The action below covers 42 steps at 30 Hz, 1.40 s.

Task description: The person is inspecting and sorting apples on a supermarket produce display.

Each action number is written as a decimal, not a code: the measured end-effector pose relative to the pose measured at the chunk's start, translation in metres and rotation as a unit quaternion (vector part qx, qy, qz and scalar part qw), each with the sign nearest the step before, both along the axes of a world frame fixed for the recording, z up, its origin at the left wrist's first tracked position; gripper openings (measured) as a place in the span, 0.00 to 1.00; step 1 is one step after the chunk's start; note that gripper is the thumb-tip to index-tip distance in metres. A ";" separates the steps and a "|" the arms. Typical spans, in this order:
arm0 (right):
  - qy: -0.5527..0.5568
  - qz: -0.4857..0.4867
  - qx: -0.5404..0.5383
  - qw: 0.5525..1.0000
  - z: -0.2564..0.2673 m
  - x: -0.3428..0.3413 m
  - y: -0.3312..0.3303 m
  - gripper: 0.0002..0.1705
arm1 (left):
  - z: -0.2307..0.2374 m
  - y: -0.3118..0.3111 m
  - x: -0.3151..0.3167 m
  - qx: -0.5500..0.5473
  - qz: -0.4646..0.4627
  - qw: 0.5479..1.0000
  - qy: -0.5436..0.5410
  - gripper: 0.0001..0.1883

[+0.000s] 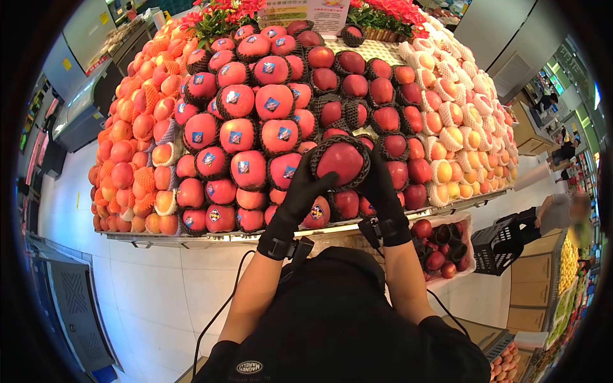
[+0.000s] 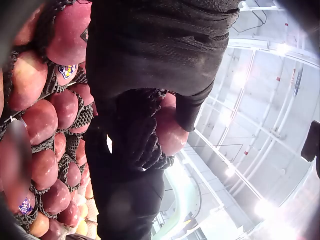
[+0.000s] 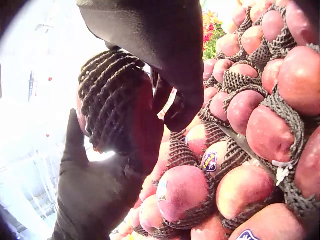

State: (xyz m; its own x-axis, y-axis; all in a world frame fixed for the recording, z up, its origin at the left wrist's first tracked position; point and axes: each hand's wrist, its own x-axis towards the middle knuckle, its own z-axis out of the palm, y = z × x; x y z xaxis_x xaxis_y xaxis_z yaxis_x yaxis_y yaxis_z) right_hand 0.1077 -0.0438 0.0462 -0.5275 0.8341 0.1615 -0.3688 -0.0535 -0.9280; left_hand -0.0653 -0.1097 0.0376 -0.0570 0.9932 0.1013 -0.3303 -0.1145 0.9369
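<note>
A dark red apple (image 1: 340, 163) in a black foam net (image 2: 145, 135) is held up between both hands, above the front of the fruit display. My gloved left hand (image 1: 299, 195) grips it from the left, the thumb lying across its bare red face. On the other side my gloved right hand (image 1: 381, 185) holds the netted edge, its fingers bent around it in the right wrist view. The net covers the apple's back and sides; its front shows bare. Part of the right hand is hidden behind the apple in the head view.
Rows of red apples (image 1: 236, 137) with blue stickers and darker netted apples (image 1: 386, 118) fill the sloping display. Orange-netted fruit (image 1: 134, 137) lies left, white-netted fruit (image 1: 472, 137) right. A crate (image 1: 469, 246) of apples and a black basket (image 1: 497, 246) are on the floor at right.
</note>
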 end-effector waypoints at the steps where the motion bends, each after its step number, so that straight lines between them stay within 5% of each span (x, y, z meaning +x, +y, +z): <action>1: 0.025 0.008 -0.029 0.999 -0.003 0.000 0.001 0.30 | 0.001 0.002 0.001 0.001 0.006 1.000 0.005 0.30; 2: 0.050 0.015 -0.058 0.997 -0.006 0.000 0.002 0.30 | 0.002 0.003 0.003 0.012 0.013 1.000 0.000 0.30; 4: 0.203 0.071 -0.284 0.934 -0.013 -0.003 0.010 0.30 | 0.001 0.006 0.005 0.033 0.028 0.999 -0.007 0.30; 7: 0.197 0.073 -0.260 0.943 -0.021 -0.001 0.014 0.28 | 0.001 0.008 0.009 0.015 0.038 0.999 -0.031 0.31; 10: 0.036 0.002 -0.068 0.997 -0.028 0.000 0.013 0.27 | -0.005 0.012 0.008 0.012 0.064 0.997 0.029 0.32; 13: 0.100 -0.003 -0.215 0.971 -0.016 0.004 0.014 0.23 | -0.003 0.009 0.014 0.029 0.193 0.959 0.205 0.34; 15: -0.057 -0.102 0.020 0.993 -0.025 0.001 0.018 0.22 | 0.005 0.005 0.017 0.062 0.190 0.958 0.208 0.35; 17: -0.090 -0.139 0.079 0.983 -0.026 -0.001 0.019 0.22 | 0.012 0.003 0.020 0.097 0.173 0.959 0.203 0.37; 19: -0.002 -0.115 -0.039 0.993 -0.017 -0.001 0.016 0.23 | 0.017 0.005 0.025 0.133 0.146 0.962 0.190 0.38; 25: -0.041 -0.099 -0.035 0.994 0.021 -0.004 0.000 0.25 | 0.015 0.008 0.026 0.134 0.159 0.948 0.243 0.43; 31: -0.161 -0.136 0.099 0.973 0.041 -0.010 -0.012 0.26 | 0.012 0.010 0.029 0.149 0.184 0.920 0.313 0.42; 34: -0.115 -0.160 0.009 0.980 0.038 -0.003 -0.004 0.21 | 0.036 0.001 0.030 0.144 0.168 0.941 0.255 0.41; 37: -0.077 -0.181 -0.011 0.981 0.039 -0.008 -0.004 0.17 | 0.014 0.013 0.031 0.171 0.167 0.932 0.271 0.40; 42: -0.115 -0.248 0.098 0.957 0.016 -0.010 0.006 0.15 | 0.011 0.013 0.035 0.168 0.180 0.938 0.242 0.39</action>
